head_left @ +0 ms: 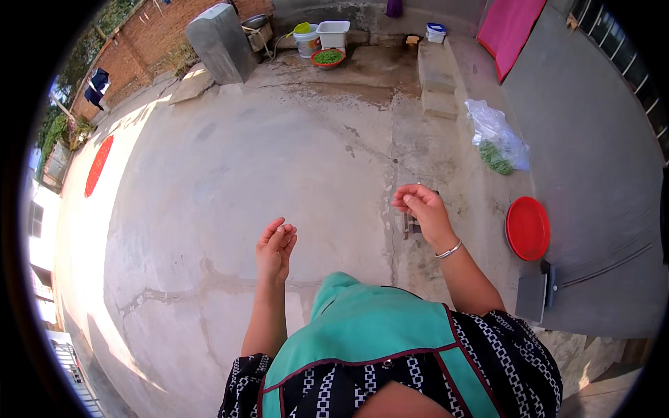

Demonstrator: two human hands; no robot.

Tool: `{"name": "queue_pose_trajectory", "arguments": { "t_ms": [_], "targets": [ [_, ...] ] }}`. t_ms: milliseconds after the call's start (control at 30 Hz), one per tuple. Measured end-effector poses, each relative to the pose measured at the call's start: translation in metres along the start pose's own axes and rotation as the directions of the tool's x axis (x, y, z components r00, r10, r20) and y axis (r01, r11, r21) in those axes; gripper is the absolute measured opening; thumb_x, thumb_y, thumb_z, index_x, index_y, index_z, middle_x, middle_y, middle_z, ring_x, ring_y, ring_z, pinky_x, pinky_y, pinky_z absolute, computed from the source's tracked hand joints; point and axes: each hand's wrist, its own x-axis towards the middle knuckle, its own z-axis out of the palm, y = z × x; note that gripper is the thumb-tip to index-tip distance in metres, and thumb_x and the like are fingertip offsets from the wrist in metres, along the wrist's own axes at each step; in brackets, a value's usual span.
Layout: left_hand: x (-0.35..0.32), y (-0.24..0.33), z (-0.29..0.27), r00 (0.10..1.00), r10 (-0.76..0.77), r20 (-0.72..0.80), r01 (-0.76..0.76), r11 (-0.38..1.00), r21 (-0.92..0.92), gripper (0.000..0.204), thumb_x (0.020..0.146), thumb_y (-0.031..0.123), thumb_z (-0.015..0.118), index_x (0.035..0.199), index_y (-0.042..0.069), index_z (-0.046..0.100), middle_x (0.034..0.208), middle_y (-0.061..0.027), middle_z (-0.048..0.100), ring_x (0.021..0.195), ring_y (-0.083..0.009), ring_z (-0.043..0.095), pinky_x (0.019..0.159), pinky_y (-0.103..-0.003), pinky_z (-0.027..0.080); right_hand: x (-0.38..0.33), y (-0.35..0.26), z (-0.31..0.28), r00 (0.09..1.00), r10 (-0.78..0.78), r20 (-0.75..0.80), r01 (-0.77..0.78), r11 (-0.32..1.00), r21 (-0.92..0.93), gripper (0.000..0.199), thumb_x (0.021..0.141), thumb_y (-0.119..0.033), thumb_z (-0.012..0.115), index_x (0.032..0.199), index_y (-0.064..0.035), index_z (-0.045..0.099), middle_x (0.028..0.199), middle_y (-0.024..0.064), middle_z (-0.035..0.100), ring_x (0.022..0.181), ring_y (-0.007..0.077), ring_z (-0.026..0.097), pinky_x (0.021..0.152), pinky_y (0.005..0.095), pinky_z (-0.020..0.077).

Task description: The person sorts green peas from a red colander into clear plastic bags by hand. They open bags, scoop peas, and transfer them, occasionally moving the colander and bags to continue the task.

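Observation:
My left hand [276,252] is held up in front of the green apron [369,313], above the concrete ground. Its fingers curl in against the thumb, and I see nothing between them. Farther right and a little higher, my right hand [424,209] has loosely bent fingers, slightly apart, and holds nothing I can see. A silver bangle [449,249] circles the right wrist. Behind that hand, a small low stool-like object [410,227] is mostly hidden. The hands are apart from each other and touch no object.
Along the right wall lie a red basin [527,228] and a clear plastic bag [496,129] with greens [495,159]. At the back, a red-rimmed bowl of greens [327,58] sits by a white tub [333,33] and a bucket [307,45]. Red produce [99,167] is spread far left.

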Motion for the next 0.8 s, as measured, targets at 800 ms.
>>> {"name": "queue_pose_trajectory", "arguments": {
  "t_ms": [800],
  "targets": [
    [0.719,0.199,0.097,0.987,-0.072,-0.144,0.051,0.988,-0.143,0.022,0.091,0.007,0.049,0.111,0.002,0.053,0.097,-0.0073,0.062,0.092,-0.0171,0.060,0.083,-0.031,0.051,0.765,0.008,0.069,0.995,0.088,-0.039,-0.089,0.996,-0.007,0.020,0.090,-0.006,0.048,0.106,0.0003,0.057,0.099,0.0074,0.061,0.089,0.0164,0.062,0.079,0.0271,0.0496]
  ]
}}
